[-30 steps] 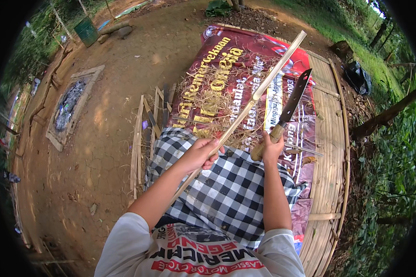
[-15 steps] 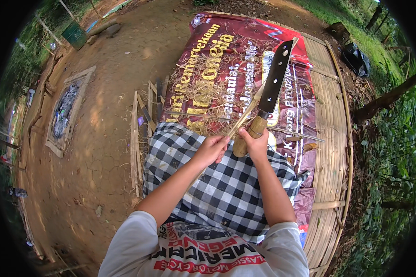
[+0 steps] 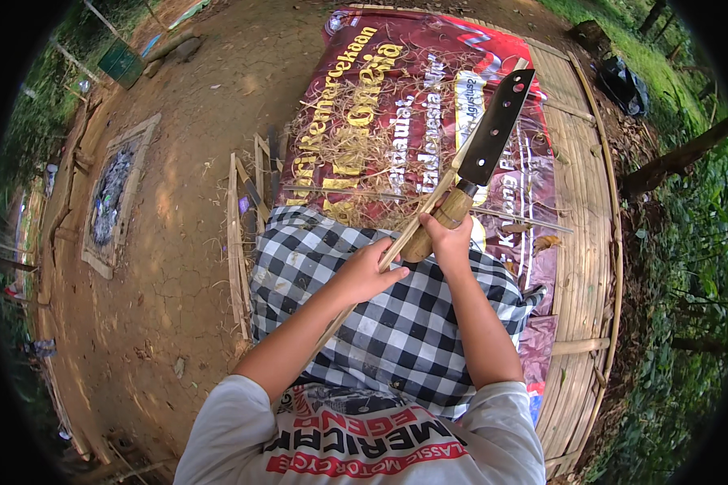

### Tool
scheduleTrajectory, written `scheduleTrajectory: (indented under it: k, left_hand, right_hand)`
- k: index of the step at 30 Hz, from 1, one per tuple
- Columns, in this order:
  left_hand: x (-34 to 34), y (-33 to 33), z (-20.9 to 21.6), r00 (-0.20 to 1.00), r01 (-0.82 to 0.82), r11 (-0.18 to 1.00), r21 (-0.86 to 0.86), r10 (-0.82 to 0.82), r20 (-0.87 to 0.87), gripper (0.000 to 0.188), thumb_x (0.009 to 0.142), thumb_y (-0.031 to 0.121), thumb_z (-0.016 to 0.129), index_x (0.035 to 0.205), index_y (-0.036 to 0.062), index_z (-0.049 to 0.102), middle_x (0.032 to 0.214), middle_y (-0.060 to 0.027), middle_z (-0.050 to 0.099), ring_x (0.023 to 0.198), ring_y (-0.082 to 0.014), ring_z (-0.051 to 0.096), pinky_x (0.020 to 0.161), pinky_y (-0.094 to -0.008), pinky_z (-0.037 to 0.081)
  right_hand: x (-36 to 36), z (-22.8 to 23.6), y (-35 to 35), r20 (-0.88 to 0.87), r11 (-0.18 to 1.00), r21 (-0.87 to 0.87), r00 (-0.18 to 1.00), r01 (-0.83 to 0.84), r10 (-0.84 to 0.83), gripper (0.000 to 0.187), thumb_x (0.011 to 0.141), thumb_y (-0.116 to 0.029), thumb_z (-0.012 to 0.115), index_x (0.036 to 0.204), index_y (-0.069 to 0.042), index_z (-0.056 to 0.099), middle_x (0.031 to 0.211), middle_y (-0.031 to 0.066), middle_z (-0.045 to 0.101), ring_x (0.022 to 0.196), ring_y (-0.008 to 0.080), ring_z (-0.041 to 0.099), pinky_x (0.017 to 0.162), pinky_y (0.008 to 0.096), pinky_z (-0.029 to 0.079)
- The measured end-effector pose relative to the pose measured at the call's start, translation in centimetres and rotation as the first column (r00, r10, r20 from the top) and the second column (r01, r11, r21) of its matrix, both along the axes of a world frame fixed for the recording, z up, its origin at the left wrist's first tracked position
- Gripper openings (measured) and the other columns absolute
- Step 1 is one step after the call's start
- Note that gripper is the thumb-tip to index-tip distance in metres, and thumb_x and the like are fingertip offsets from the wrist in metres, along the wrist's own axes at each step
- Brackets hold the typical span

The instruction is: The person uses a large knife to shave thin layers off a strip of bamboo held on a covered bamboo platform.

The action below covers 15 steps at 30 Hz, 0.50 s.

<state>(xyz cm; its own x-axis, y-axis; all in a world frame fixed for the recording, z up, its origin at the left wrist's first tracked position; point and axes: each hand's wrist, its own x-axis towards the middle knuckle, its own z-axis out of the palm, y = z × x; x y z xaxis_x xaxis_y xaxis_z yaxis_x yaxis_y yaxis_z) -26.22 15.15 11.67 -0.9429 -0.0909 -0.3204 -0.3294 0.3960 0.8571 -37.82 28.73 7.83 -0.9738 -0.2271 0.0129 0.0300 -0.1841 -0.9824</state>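
Note:
My right hand [image 3: 451, 242] is closed around the wooden handle [image 3: 454, 208] of a large knife. Its broad black blade [image 3: 493, 129], with a row of holes, points away and to the right. A long, pale bamboo strip [image 3: 435, 194] runs slantwise along the knife's left side, from beside my left forearm up past the blade tip. My left hand [image 3: 370, 273] grips that strip lower down, thumb stretched out, near the handle's butt. Under both hands a black-and-white checked cloth [image 3: 372, 331] covers my lap.
Curly shavings [image 3: 356, 121] litter a dark red printed banner [image 3: 315, 105] spread over a bamboo slat platform [image 3: 578, 267]. Several wooden strips [image 3: 235, 242] lean at its left edge. On the dirt ground are a framed ash pit [image 3: 115, 194] and a green bin [image 3: 124, 63]. A black bag [image 3: 623, 85] lies right.
My left hand has shifted slightly toward me and its thumb has lifted away. The knife has tilted a little to the right, with the bamboo strip still beside it.

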Motion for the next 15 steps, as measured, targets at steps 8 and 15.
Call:
scheduleTrajectory:
  k: [8, 15]
  left_hand:
    - [11.7, -2.4, 2.1, 0.968, 0.075, 0.963, -0.258, -0.009, 0.251, 0.044, 0.083, 0.035, 0.072, 0.108, 0.003, 0.055, 0.075, -0.0122, 0.062, 0.07, -0.0288, 0.063, 0.064, -0.0386, 0.049]
    - [20.3, -3.2, 2.4, 0.977, -0.054, 0.869, -0.492, 0.147, 0.153, 0.038, 0.077, 0.03, 0.078, 0.097, 0.0036, 0.061, 0.076, -0.0114, 0.064, 0.067, -0.0259, 0.063, 0.062, -0.0349, 0.05]
  right_hand:
    - [-0.5, -0.1, 0.1, 0.01, 0.995, -0.003, 0.995, 0.102, -0.102, 0.029, 0.074, 0.001, 0.072, 0.099, 0.001, 0.057, 0.088, 0.0082, 0.064, 0.078, 0.0161, 0.063, 0.073, 0.0301, 0.051]
    - [-1.1, -0.7, 0.5, -0.064, 0.977, 0.068, 0.978, 0.203, -0.199, 0.027, 0.074, -0.002, 0.072, 0.097, 0.003, 0.058, 0.086, 0.0087, 0.065, 0.075, 0.0159, 0.062, 0.071, 0.0293, 0.05]
